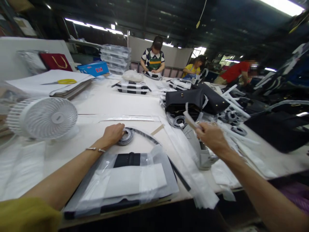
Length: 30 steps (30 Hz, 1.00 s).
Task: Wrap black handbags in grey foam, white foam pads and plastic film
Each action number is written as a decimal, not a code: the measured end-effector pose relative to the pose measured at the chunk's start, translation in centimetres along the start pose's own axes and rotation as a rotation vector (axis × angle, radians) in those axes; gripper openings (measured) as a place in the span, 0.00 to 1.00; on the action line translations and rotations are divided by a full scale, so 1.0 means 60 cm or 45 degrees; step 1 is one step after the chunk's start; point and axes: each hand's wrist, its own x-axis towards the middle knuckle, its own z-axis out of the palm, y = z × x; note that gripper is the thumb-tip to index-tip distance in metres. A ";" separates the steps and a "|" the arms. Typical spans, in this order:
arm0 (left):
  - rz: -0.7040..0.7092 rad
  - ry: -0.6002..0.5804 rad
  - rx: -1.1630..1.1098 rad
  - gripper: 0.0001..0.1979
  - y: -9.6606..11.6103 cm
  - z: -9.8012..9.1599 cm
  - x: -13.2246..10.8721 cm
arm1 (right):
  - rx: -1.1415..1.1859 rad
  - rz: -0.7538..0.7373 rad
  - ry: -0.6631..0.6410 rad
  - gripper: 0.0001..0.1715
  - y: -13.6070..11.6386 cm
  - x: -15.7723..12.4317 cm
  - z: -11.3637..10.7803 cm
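Note:
My left hand (114, 133) is closed on the edge of a rolled-up strap (127, 137), wrapped in clear film, whose loose end runs right across the table. Just below lies a dark bag (127, 159), flat under clear plastic and white sheets. At the right, my right hand (212, 137) pinches a pale strip of tape (190, 119) that sticks up from the fingers. Under that hand stands a grey tape dispenser (205, 158), partly hidden by it. White wrapping sheets (185, 161) lie to the dispenser's left.
A white fan (51, 117) stands left, before a paper stack (48, 82) with yellow scissors (66, 81). Black bags (184, 98) and strap coils (238, 130) crowd the right. Co-workers (153, 59) are at the far side. The table's front edge (159, 203) is close.

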 end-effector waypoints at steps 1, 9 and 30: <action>-0.003 0.007 -0.003 0.13 0.000 0.001 -0.001 | 0.031 -0.054 -0.101 0.12 -0.029 0.008 0.025; 0.002 0.031 -0.049 0.13 -0.002 0.009 -0.004 | 0.216 -0.086 -0.425 0.23 -0.066 0.036 0.098; -0.083 0.020 -0.162 0.14 0.001 0.002 -0.010 | -0.310 -0.292 -0.750 0.17 -0.215 -0.020 0.139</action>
